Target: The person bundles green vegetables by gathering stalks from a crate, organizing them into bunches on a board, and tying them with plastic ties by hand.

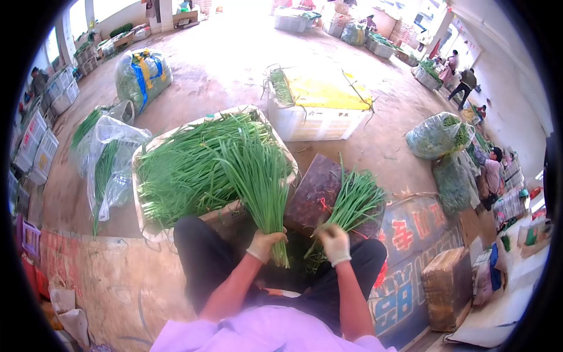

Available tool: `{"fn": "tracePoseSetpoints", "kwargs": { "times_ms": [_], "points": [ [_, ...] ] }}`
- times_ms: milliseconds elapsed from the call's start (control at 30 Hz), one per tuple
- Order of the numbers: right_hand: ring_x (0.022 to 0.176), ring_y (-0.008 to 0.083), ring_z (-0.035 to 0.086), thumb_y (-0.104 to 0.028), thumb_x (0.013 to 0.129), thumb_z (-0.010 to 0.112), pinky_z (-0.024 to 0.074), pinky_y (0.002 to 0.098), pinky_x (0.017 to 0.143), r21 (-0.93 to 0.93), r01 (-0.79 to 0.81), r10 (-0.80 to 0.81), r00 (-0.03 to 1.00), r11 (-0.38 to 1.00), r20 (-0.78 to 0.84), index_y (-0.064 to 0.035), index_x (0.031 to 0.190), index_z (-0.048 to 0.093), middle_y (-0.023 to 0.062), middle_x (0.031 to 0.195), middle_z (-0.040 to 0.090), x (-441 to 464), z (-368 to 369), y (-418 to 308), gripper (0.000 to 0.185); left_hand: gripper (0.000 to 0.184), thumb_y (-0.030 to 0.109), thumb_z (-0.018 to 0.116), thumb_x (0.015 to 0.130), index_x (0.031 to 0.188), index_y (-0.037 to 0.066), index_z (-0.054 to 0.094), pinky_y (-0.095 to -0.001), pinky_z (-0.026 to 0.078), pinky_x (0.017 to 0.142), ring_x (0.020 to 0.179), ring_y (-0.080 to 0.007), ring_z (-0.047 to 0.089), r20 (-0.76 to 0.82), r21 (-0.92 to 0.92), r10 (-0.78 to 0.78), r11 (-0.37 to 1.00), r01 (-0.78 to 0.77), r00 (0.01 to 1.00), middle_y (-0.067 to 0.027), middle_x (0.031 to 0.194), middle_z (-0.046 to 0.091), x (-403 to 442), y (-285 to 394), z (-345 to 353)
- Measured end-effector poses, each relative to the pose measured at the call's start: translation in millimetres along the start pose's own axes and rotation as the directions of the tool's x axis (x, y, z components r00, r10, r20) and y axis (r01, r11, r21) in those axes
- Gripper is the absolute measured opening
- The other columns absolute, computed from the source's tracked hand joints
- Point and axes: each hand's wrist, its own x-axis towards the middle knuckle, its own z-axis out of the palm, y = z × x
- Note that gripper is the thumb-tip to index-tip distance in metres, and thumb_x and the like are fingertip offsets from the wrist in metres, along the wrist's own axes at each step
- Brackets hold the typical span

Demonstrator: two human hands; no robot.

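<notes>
My left hand (267,245), in a pale glove, is wrapped round a thick upright bunch of garlic chives (255,182); the cut stem ends stick out below the fist. My right hand (334,243), gloved too, is closed with its fingertips pinched at the stem end of a smaller pile of garlic chives (356,202). That pile lies on a dark box (315,190) with a red tie (324,204) beside the stems. Ahead of my left hand, a large crate (142,196) is heaped with loose garlic chives (193,161).
A white crate (316,124) with a yellow cover stands beyond the box. Clear plastic bags (117,141) holding greens lie left; full bags (431,138) stand right. A wooden block (448,281) sits near my right side. Several people work farther off, among them a standing person (466,82).
</notes>
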Motion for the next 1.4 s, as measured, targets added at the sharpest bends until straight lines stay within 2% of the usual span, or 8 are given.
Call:
{"fn": "tracePoseSetpoints", "kwargs": {
  "times_ms": [100,200,267,333,533,667,900,1400],
  "points": [
    [0.113,0.0363,0.065,-0.034,0.084,0.077,0.0511,0.0403,0.096,-0.591,0.002,0.210,0.934,0.806,0.289,-0.0007,0.134,0.055,0.0252,0.118,0.067,-10.2,22.7,21.4,0.064,0.029,0.005,0.077,0.075,0.102,0.001,0.067,-0.0367,0.057,0.073,0.075,-0.0222,0.068,0.055,0.139,0.109,0.983,-0.116,0.993,-0.0088,0.088,0.069,-7.3,15.9,1.7],
    [0.128,0.0333,0.056,-0.035,0.080,0.081,0.0442,0.0402,0.107,0.348,-0.165,0.018,0.921,0.923,0.388,-0.0013,0.149,0.036,0.0271,0.138,0.055,-4.8,36.8,-21.8,0.090,0.029,0.007,0.077,0.076,0.104,-0.001,0.069,-0.0349,0.056,0.076,0.082,-0.0202,0.070,0.087,0.402,0.202,0.889,-0.220,0.975,-0.0084,0.091,0.072,-9.4,20.8,-6.9],
    [0.132,0.0277,0.050,-0.027,0.082,0.081,0.0430,0.0391,0.107,0.174,0.022,-0.079,0.941,0.984,0.330,-0.0037,0.155,0.020,0.0239,0.141,0.051,-3.3,51.0,-49.4,0.098,0.033,0.014,0.076,0.081,0.110,0.000,0.069,-0.0340,0.056,0.083,0.093,-0.0190,0.071,0.116,0.681,0.239,0.688,-0.252,0.964,-0.0076,0.101,0.074,-1.2,8.7,-13.9],
    [0.127,0.0273,0.056,-0.035,0.076,0.085,0.0447,0.0377,0.105,0.169,-0.030,-0.013,0.968,0.985,0.249,-0.0032,0.154,0.017,0.0225,0.138,0.054,0.3,64.0,-78.8,0.108,0.046,0.012,0.072,0.086,0.128,0.001,0.058,-0.0370,0.056,0.087,0.101,-0.0250,0.070,0.152,0.173,0.285,0.935,-0.310,0.946,-0.0083,0.113,0.071,22.4,-24.8,-18.2],
    [0.107,0.0251,0.065,-0.017,0.075,0.078,0.0503,0.0366,0.094,0.438,0.101,0.092,0.913,0.893,-0.398,-0.0007,0.126,0.052,0.0158,0.117,0.065,19.9,61.1,-56.5,0.059,0.102,0.019,0.078,0.079,0.155,0.006,0.012,-0.0461,0.054,0.090,0.106,-0.0403,0.066,0.284,0.824,0.187,0.455,-0.339,0.941,-0.0252,0.123,0.063,-0.9,6.0,87.5],
    [0.086,0.0206,0.067,-0.010,0.078,0.076,0.0553,0.0332,0.081,0.478,0.006,0.225,0.877,0.878,-0.424,0.0017,0.120,0.056,0.0108,0.102,0.070,51.9,-23.5,-6.2,0.048,0.122,0.015,0.086,0.071,0.159,0.010,0.001,-0.0427,0.041,0.109,0.132,-0.0337,0.051,0.445,0.785,-0.172,0.547,-0.290,0.879,-0.0265,0.147,0.043,18.2,16.1,125.7],
    [0.090,0.0280,0.068,-0.014,0.070,0.078,0.0541,0.0373,0.084,0.492,-0.164,0.415,0.785,0.855,-0.459,0.0075,0.122,0.054,0.0175,0.108,0.069,74.0,-152.6,88.6,0.062,0.057,0.014,0.077,0.086,0.138,0.003,0.055,-0.0322,0.051,0.096,0.108,-0.0184,0.062,0.193,0.505,-0.044,0.861,-0.061,0.980,-0.0113,0.119,0.067,91.4,-38.2,73.0],
    [0.123,0.0420,0.056,-0.035,0.080,0.076,0.0439,0.0420,0.104,-0.002,-0.567,0.460,0.670,0.824,-0.582,0.0040,0.146,0.037,0.0304,0.133,0.056,44.7,-82.9,153.1,0.085,0.045,0.013,0.073,0.077,0.122,0.014,0.066,-0.0431,0.054,0.084,0.091,-0.0335,0.067,0.071,0.996,0.090,-0.062,-0.066,0.993,-0.0122,0.097,0.067,112.6,-101.9,78.5]
  ]
}}
